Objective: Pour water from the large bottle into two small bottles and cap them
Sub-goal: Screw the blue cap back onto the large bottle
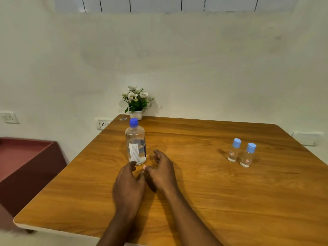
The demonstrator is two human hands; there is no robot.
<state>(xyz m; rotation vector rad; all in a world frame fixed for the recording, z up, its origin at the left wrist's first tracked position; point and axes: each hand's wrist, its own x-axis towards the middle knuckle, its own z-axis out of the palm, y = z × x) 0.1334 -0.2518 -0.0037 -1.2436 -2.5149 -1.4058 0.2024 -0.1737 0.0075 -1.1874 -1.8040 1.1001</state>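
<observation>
The large clear bottle (135,142) stands upright on the wooden table (204,192), blue cap on, with water in its lower half. My left hand (128,183) and my right hand (162,168) rest side by side just in front of it, fingers loosely apart, holding nothing and not touching the bottle. Two small clear bottles stand upright at the right of the table, each with a light blue cap: one (234,150) slightly farther back, the other (248,155) beside it. Both show a little water.
A small white pot of white flowers (136,102) stands at the table's far edge against the wall. A small clear scrap (123,119) lies near it. A dark red box-like piece of furniture (26,167) stands left of the table. Wall sockets (103,124) sit behind.
</observation>
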